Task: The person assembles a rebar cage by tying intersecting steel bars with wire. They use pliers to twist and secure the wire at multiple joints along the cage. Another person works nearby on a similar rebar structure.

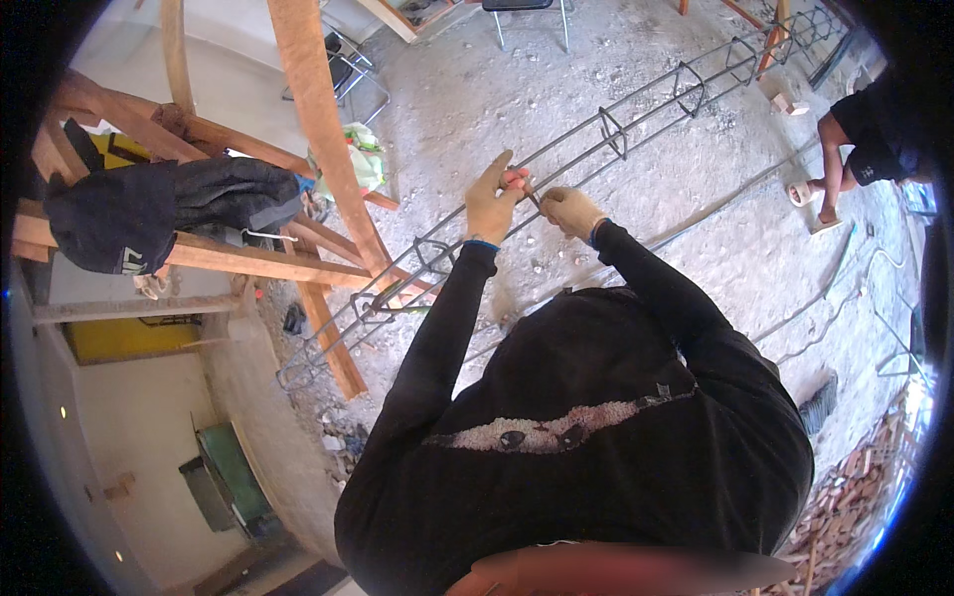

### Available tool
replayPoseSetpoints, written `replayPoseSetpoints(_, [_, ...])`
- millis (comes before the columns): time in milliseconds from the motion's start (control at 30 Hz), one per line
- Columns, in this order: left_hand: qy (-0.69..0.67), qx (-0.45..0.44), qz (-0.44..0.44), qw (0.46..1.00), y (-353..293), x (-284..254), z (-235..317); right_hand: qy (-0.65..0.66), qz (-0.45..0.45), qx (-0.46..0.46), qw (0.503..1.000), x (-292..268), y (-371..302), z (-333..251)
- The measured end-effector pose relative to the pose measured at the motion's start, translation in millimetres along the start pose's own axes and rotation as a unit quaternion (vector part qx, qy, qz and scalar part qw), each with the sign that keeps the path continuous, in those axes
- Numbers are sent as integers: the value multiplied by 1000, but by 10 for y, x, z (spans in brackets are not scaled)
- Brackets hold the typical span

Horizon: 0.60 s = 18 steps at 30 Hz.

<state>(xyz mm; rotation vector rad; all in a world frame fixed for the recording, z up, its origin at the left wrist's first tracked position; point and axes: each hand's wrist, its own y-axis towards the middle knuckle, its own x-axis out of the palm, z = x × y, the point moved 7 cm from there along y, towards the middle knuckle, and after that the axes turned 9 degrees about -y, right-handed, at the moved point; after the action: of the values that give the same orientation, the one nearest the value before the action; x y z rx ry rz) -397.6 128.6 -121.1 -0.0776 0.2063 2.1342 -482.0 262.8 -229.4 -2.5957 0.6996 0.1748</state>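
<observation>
A long cage of steel reinforcing bars (624, 139) with square stirrups runs diagonally from lower left to upper right, raised above the floor. Both my hands wear cream work gloves and meet at the middle of the cage. My left hand (487, 206) is at the bars with its fingers curled in and bare fingertips showing. Just right of it, my right hand (572, 213) is closed at the near bars. A short dark metal piece (534, 195) lies between the hands; whether it is a stirrup or a tool I cannot tell.
Wooden beams (323, 129) form a trestle at left, with a dark jacket and cap (119, 219) draped over it. At right another person's legs (833, 164) show. Folding chairs (524, 5) stand at the back. Broken bricks (845, 497) heap at lower right. Rubble litters the concrete floor.
</observation>
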Motion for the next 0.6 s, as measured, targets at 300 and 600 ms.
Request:
replayPoseSetpoints(300, [41,52,46,997,-59,18,-45,-100,83,-106,986,2,-154,-121])
replayPoseSetpoints(600, [43,36,-39,998,-107,-13,-26,198,70,-32,977,110,-510,-423])
